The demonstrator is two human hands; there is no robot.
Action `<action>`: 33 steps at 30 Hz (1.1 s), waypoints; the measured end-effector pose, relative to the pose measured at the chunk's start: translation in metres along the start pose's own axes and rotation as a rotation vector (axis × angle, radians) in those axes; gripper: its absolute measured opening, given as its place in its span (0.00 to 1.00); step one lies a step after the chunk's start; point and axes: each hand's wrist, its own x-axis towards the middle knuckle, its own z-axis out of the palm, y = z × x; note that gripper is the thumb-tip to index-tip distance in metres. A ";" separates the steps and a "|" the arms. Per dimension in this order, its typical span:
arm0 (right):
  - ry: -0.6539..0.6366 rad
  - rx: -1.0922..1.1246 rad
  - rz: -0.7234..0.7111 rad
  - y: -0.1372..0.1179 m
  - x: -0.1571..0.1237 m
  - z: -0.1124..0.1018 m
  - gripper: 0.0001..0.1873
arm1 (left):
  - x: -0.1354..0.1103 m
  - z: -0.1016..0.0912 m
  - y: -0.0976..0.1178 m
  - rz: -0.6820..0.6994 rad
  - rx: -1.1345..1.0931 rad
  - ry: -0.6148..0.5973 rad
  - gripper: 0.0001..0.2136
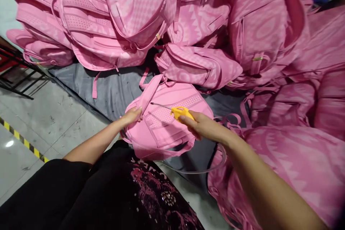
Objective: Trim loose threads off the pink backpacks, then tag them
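Note:
A pink backpack [167,122] lies back-side up on a grey cloth [113,90] in front of my knees. My left hand [132,115] grips its left edge beside a shoulder strap, fingers closed on the fabric. My right hand [201,125] is closed around a yellow air blow gun [181,112]. Its thin metal nozzle points left over the backpack's mesh padding. A clear hose [199,170] curves down from the gun under my right wrist.
Several more pink backpacks [134,14] are heaped behind and to the right. A black metal rack [18,75] stands at the left. The grey floor carries a yellow-and-black tape line [24,142]. My dark clothing fills the bottom.

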 end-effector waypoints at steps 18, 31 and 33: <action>0.058 -0.146 0.332 0.110 -0.095 -0.004 0.22 | -0.084 0.091 -0.012 1.045 1.160 -0.263 0.30; 0.270 0.362 0.198 0.185 -0.177 0.011 0.26 | -0.037 0.100 -0.007 0.081 0.470 -0.047 0.21; 0.074 0.375 0.138 0.182 -0.183 0.030 0.27 | -0.024 0.095 -0.002 -0.183 0.242 -0.066 0.22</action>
